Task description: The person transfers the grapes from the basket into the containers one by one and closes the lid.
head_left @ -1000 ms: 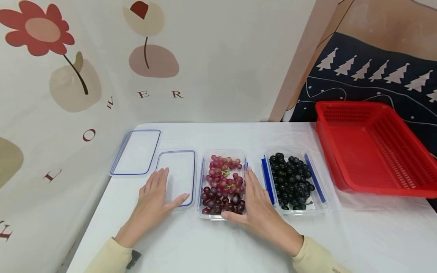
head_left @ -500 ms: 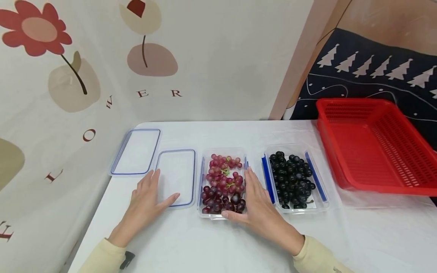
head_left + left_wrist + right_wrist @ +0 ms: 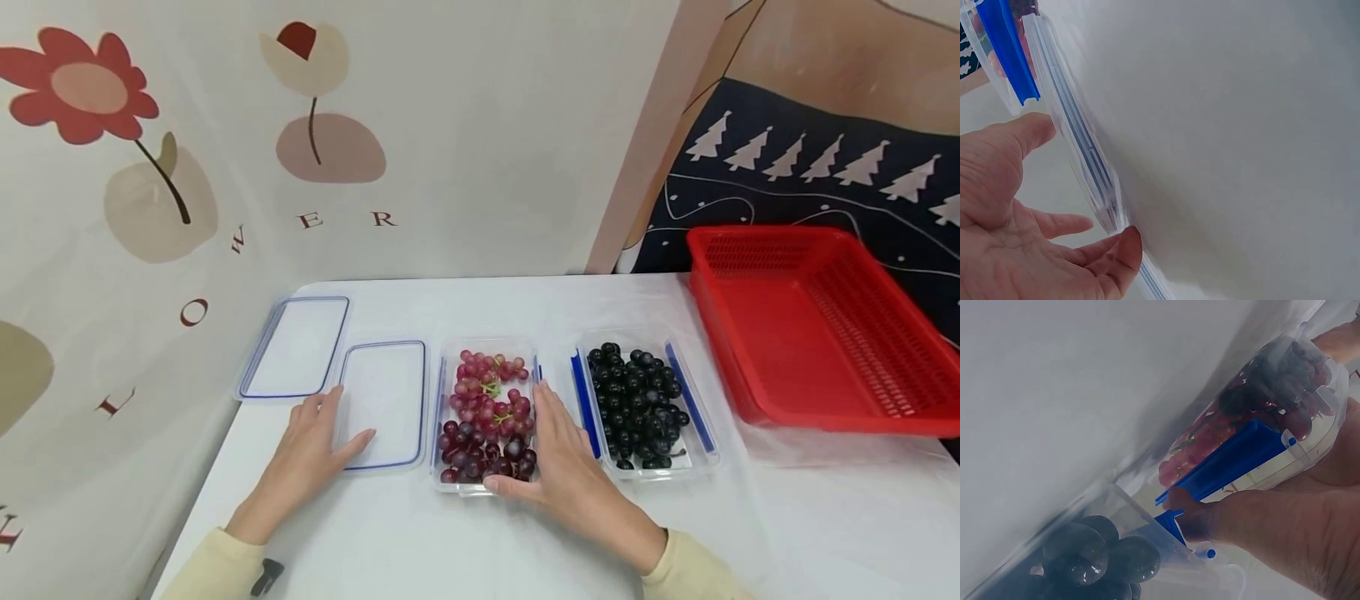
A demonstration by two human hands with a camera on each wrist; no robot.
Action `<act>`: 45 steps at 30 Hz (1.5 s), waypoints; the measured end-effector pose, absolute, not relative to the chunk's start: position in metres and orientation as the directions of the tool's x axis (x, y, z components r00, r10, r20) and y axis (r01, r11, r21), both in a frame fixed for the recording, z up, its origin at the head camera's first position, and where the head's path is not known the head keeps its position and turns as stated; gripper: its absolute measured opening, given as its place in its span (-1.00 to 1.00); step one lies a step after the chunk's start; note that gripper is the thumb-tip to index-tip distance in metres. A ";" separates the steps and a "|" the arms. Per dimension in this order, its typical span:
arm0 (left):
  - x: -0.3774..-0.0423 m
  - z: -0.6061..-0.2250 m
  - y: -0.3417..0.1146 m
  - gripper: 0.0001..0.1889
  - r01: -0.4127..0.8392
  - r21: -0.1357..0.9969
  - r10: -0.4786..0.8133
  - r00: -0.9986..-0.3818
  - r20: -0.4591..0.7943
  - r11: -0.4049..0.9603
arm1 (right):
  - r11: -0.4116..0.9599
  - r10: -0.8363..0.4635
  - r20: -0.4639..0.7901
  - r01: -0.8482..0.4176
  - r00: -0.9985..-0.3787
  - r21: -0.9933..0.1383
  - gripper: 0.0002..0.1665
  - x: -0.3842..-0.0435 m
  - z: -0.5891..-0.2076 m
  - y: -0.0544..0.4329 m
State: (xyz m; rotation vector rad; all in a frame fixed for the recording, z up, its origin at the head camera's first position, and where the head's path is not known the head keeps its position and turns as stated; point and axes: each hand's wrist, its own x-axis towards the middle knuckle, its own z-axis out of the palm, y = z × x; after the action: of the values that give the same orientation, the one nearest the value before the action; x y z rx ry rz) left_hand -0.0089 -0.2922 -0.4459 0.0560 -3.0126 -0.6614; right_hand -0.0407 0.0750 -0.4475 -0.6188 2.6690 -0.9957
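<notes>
My left hand is spread at the left side of a clear lid with a blue seal. In the left wrist view, its thumb and fingertips lie close to the edge of this lid; whether they touch it is hard to tell. My right hand rests along a clear container of red and dark purple grapes. Its straight fingers lie on the container's right side and its thumb at the near edge. To the right is another clear container, filled with black grapes.
A second blue-sealed lid lies at the table's back left corner. The red plastic basket sits on the right with nothing visible in it. White cloth covers the table, and a printed curtain hangs behind.
My left hand has moved left, off the middle of the nearer lid to its left side. My right hand stays beside the red grapes' container.
</notes>
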 end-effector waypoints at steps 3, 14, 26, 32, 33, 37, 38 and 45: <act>-0.008 -0.448 -0.295 -0.14 -0.023 0.403 -0.043 -0.998 0.041 0.915 | 0.675 -0.462 -0.070 -0.299 -0.884 -0.674 0.70 -0.038 -0.449 0.075; -0.010 -0.450 -0.307 -0.40 0.005 0.434 -0.023 -0.998 0.060 0.901 | 0.657 -0.474 -0.064 -0.304 -0.878 -0.690 0.67 -0.038 -0.449 0.073; -0.013 -0.440 -0.316 -0.47 -0.004 0.525 -0.040 -0.998 0.056 0.851 | 0.658 -0.468 -0.071 -0.294 -0.881 -0.693 0.67 -0.038 -0.448 0.074; -0.012 -0.436 -0.321 -0.54 0.015 0.566 -0.058 -0.992 0.111 0.824 | 0.654 -0.468 -0.076 -0.287 -0.881 -0.700 0.66 -0.039 -0.448 0.074; -0.012 -0.436 -0.322 -0.54 0.021 0.567 -0.058 -0.991 0.121 0.823 | 0.654 -0.468 -0.077 -0.286 -0.881 -0.700 0.66 -0.039 -0.447 0.074; -0.010 -0.436 -0.324 -0.54 0.039 0.579 -0.060 -0.987 0.150 0.815 | 0.653 -0.467 -0.081 -0.281 -0.881 -0.703 0.66 -0.039 -0.447 0.075; -0.010 -0.435 -0.324 -0.54 0.043 0.582 -0.058 -0.986 0.155 0.812 | 0.654 -0.464 -0.083 -0.279 -0.882 -0.703 0.66 -0.039 -0.446 0.075; -0.009 -0.426 -0.328 -0.51 0.083 0.575 -0.022 -0.985 0.173 0.814 | 0.659 -0.455 -0.086 -0.270 -0.886 -0.703 0.66 -0.040 -0.445 0.077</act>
State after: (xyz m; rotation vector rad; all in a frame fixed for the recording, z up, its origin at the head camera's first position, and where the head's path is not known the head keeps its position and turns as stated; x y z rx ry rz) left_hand -0.0090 -0.3281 -0.4263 -0.0481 -2.8264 -0.9085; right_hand -0.0400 0.0769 -0.4452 -0.5843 2.6224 -1.0502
